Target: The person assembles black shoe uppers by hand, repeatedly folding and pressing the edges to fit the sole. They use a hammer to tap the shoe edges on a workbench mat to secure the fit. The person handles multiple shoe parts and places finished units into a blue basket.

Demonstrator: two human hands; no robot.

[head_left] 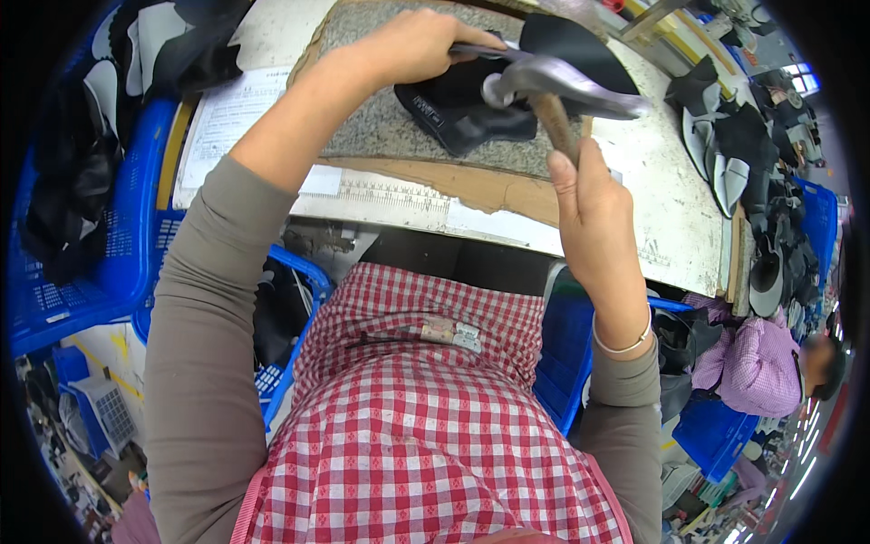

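Observation:
My right hand point(594, 213) is closed around the wooden handle of a hammer point(580, 89). Its shiny metal head is raised over a black leather shoe upper point(460, 125), hiding part of it. At the upper's far left edge my left hand point(421, 45) grips the black material, fingers pointing right; the thumb and fingertips are partly hidden. Beneath the upper lies a rough grey work slab point(372, 131), on a brown board point(426, 179) with a torn edge. A large black flap of the upper point(566, 45) stands up behind the hammer head.
The white table point(680, 213) has a printed sheet point(227, 118) at left and a ruler strip point(399, 195) along its near edge. Blue baskets point(136, 245) with black shoe parts stand at left. More black and white uppers point(725, 150) lie at right, near another person point(761, 367).

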